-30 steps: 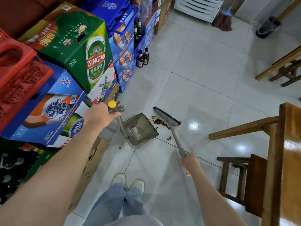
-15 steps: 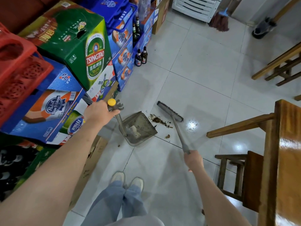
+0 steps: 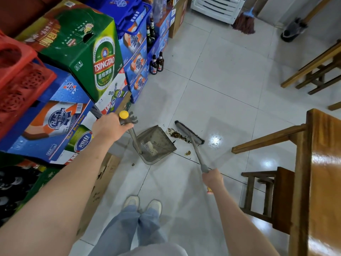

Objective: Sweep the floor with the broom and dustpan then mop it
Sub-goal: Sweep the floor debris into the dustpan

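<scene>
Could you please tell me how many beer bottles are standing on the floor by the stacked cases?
2: one bottle and a second bottle stand side by side on the floor tiles beside the blue cases. Others show inside a crate above.

The floor (image 3: 212, 85) is pale glossy tile with dark grout lines. On it rest a grey dustpan (image 3: 156, 145), a broom head (image 3: 189, 132) with a pile of brown debris (image 3: 176, 134) between them — dry leaves, perhaps — two brown bottles (image 3: 156, 63), stacked beer cartons (image 3: 136, 71) and a wooden stool (image 3: 265, 193).
</scene>
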The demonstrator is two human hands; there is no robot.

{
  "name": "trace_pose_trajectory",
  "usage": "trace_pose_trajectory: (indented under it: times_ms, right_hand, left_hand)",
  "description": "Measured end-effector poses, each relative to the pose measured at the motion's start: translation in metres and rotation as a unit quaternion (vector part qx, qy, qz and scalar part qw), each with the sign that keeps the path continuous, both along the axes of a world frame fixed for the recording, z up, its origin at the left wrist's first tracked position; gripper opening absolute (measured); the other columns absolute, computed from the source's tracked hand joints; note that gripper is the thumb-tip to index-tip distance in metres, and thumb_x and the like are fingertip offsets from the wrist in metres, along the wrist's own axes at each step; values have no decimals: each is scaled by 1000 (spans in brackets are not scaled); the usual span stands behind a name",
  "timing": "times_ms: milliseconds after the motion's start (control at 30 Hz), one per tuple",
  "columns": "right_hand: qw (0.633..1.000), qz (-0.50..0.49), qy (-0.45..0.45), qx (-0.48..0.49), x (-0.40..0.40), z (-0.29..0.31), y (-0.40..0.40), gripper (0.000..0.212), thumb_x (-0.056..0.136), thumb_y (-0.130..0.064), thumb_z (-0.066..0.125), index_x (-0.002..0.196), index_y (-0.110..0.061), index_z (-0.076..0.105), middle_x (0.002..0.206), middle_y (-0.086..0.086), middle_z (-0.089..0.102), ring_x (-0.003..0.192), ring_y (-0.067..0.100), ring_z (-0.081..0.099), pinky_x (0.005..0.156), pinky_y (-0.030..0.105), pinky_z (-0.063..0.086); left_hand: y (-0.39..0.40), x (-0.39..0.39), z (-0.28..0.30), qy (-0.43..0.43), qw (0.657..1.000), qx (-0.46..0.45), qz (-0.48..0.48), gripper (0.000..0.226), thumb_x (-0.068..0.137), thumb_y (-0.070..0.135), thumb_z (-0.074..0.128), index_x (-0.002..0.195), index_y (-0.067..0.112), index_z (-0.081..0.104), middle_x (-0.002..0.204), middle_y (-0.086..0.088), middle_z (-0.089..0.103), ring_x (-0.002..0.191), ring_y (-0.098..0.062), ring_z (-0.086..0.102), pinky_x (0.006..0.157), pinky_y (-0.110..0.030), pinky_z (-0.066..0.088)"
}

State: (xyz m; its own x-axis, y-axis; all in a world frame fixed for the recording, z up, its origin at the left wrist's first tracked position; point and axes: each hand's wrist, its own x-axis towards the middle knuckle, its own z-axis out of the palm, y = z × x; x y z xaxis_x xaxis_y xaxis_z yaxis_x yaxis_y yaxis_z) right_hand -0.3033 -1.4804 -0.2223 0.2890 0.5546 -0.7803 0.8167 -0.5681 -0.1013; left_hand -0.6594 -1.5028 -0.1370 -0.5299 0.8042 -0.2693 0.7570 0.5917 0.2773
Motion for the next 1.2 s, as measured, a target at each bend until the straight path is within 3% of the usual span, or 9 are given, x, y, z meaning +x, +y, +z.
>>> trace_pose_trajectory:
  times_ms: [100, 200, 400, 500, 667, 767, 833, 1100, 1200]
  right_hand:
    - [1000, -9, -4, 21, 4, 5, -13, 26, 89, -19, 44, 104, -3, 59, 94, 16, 64, 60, 32, 64, 62, 42, 60]
    - [999, -7, -10, 50, 7, 3, -12, 31, 88, -22, 44, 108, -8, 63, 98, 13, 65, 78, 36, 67, 73, 43, 59]
    - [997, -17, -20, 71, 5, 6, 39, 33, 93, -23, 48, 119, -6, 58, 101, 14, 64, 88, 37, 67, 79, 46, 58]
    - [997, -16, -29, 70, 3, 6, 61, 30, 94, -20, 48, 118, -3, 55, 95, 14, 58, 85, 37, 67, 74, 46, 60]
    - [998, -12, -27, 54, 3, 2, 81, 15, 97, -20, 45, 102, -6, 48, 77, 12, 52, 61, 31, 62, 66, 43, 60]
    - [999, -11, -25, 27, 6, -4, 85, 23, 94, -16, 45, 106, 1, 53, 87, 19, 61, 55, 31, 63, 39, 29, 51]
    - [1000, -15, -21, 16, 8, -8, 83, 23, 93, -14, 47, 108, 1, 55, 94, 22, 63, 54, 31, 61, 31, 22, 43]
    - [999, -44, 14, -21, -18, -3, 30, 22, 91, -16, 50, 107, -2, 54, 101, 20, 62, 63, 31, 60, 30, 25, 44]
    - [998, -47, 37, -22, -26, 0, 3, 16, 90, -18, 50, 99, -5, 54, 91, 15, 60, 64, 30, 60, 29, 23, 42]
  left_hand:
    - [3, 2, 2, 5, 1000, -7, 0, 49, 78, 59, 65, 75, 11, 55, 74, -8, 60, 77, -31, 62, 61, -31, 44]
    - [6, 1, 2, 7, 1000, -14, 5, 52, 77, 61, 65, 79, 9, 58, 75, -9, 59, 81, -34, 63, 60, -32, 43]
    - [15, -1, -2, 2, 1000, -5, 9, 51, 74, 64, 66, 78, 13, 65, 74, -8, 66, 73, -30, 62, 57, -29, 42]
    - [23, 1, -2, 1, 1000, -2, 15, 50, 74, 63, 67, 77, 13, 65, 73, -7, 65, 72, -29, 62, 57, -28, 42]
    - [30, 2, -6, -7, 1000, -5, 22, 50, 73, 63, 67, 75, 14, 65, 72, -6, 66, 72, -28, 63, 58, -29, 46]
    - [27, -2, -9, -4, 1000, 0, 17, 49, 74, 62, 67, 73, 14, 65, 69, -5, 64, 68, -26, 62, 55, -27, 44]
    - [27, -3, -10, -2, 1000, 3, 16, 48, 74, 62, 67, 71, 14, 64, 67, -4, 63, 67, -26, 61, 54, -26, 42]
    - [21, 3, -10, 4, 1000, -7, 9, 52, 75, 63, 65, 76, 12, 62, 67, -6, 62, 66, -25, 60, 51, -26, 38]
    - [14, 4, -7, 4, 1000, -11, 13, 52, 77, 62, 65, 78, 10, 60, 66, -6, 59, 63, -24, 54, 51, -27, 37]
